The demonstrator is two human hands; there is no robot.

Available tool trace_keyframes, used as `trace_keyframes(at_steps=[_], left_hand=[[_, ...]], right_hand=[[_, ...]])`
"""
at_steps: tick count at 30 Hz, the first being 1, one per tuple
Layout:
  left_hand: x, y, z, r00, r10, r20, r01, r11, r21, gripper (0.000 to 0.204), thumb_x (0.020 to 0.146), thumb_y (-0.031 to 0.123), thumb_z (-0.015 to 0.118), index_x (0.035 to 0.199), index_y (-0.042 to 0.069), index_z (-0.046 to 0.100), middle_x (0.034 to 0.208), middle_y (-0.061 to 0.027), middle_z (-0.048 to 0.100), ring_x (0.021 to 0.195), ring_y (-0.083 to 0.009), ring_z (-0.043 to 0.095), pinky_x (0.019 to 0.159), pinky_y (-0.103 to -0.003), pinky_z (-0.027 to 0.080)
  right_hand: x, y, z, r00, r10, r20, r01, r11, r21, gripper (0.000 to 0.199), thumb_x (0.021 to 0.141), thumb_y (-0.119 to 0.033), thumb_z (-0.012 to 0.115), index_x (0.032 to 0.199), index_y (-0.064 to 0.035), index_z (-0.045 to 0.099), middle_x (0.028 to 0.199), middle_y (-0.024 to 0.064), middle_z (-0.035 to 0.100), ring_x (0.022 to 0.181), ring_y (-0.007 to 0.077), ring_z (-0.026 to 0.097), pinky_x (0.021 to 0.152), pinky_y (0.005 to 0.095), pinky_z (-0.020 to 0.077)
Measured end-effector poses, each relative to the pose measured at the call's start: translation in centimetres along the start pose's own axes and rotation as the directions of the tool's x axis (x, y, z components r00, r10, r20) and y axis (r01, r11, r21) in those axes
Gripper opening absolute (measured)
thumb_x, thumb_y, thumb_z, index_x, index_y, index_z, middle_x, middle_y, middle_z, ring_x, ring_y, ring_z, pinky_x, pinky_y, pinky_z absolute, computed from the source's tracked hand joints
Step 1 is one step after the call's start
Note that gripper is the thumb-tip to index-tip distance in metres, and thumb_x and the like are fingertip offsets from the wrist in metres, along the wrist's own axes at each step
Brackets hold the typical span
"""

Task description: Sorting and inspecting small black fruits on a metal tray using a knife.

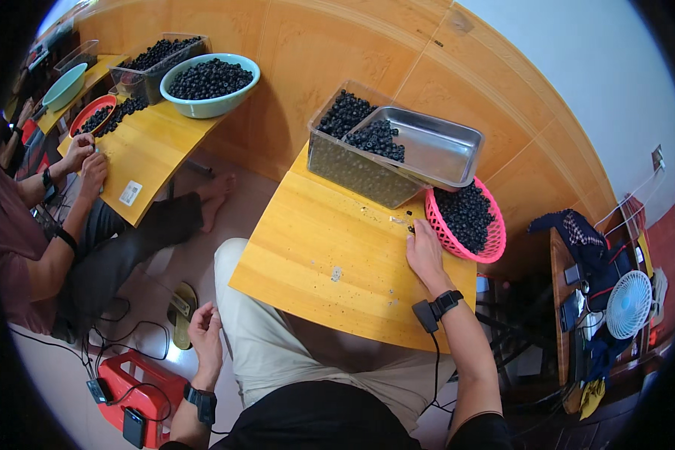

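Note:
My right hand [425, 259] rests on the yellow wooden table [315, 247], just left of a pink plastic basket [495, 236]. Its fingers are closed at a small black ring-shaped part [411, 229]. The basket is heaped with similar black parts [463, 217]. Away from the table, beside my left knee, my left hand [206, 334] is raised with thumb and fingers drawn together; whatever it may hold is too small to make out. A clear plastic bin [360, 176] of black parts stands at the table's far side, and a steel tray [446, 146] with more parts lies across its top.
At the left, a co-worker's hands [90, 161] are over another yellow table [154, 142], which bears a pale green basin [211, 109] of black parts. A red case [146, 390] with cables is on the floor. Right, a fan [628, 304] stands beside cluttered cloth.

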State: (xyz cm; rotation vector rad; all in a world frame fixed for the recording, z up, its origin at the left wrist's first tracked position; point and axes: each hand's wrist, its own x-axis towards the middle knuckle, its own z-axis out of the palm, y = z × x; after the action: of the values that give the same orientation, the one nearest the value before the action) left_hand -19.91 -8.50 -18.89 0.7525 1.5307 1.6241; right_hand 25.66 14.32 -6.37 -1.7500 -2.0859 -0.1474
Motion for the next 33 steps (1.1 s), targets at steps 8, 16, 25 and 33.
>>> trace_keyframes(at_steps=[8,16,25,33], left_hand=[[-0.3,0.3,-0.1,1.0,-0.007,-0.006,0.007,0.999,0.033,0.026,0.099,0.005,0.062,0.123,-0.003,0.062,0.104,-0.0022,0.066,0.09,-0.0088,0.06,0.08,-0.024,0.05],[0.2,-0.3,0.5,1.0,-0.01,-0.012,0.01,0.999,0.039,0.022,0.099,0.005,0.063,0.12,-0.002,0.064,0.101,-0.0006,0.066,0.088,-0.0087,0.06,0.079,-0.024,0.049],[-0.8,0.0,0.5,0.999,-0.015,-0.035,0.015,1.0,0.009,0.02,0.097,0.003,0.062,0.116,-0.002,0.064,0.099,-0.0012,0.066,0.086,-0.0093,0.06,0.077,-0.025,0.049],[-1.4,-0.7,-0.2,1.0,-0.023,-0.011,0.024,1.0,0.015,0.018,0.097,0.004,0.064,0.114,-0.001,0.065,0.099,-0.0015,0.067,0.084,-0.0098,0.06,0.076,-0.025,0.05]], right_hand=[[0.2,-2.5,-0.9,0.993,-0.115,-0.042,0.115,0.993,0.012,0.038,0.09,-0.012,0.065,0.123,0.0056,0.061,0.131,0.0234,0.058,0.121,0.0421,0.055,0.105,0.047,0.0445],[6.7,-9.4,-12.6,0.827,-0.418,-0.375,0.327,0.902,-0.283,0.038,0.081,-0.012,0.073,0.116,-0.0012,0.064,0.124,0.0147,0.06,0.119,0.0357,0.056,0.104,0.0491,0.0443],[12.0,-7.3,-15.0,0.98,-0.14,0.143,0.177,0.94,-0.293,0.035,0.085,-0.036,0.075,0.105,-0.0068,0.076,0.096,0.019,0.074,0.097,0.0374,0.07,0.113,0.0626,0.0312],[10.5,-5.1,-13.2,0.959,-0.281,-0.035,0.24,0.871,-0.429,0.022,0.085,-0.028,0.072,0.082,-0.0068,0.074,0.081,0.0139,0.071,0.084,0.0321,0.07,0.109,0.0564,0.0379]])
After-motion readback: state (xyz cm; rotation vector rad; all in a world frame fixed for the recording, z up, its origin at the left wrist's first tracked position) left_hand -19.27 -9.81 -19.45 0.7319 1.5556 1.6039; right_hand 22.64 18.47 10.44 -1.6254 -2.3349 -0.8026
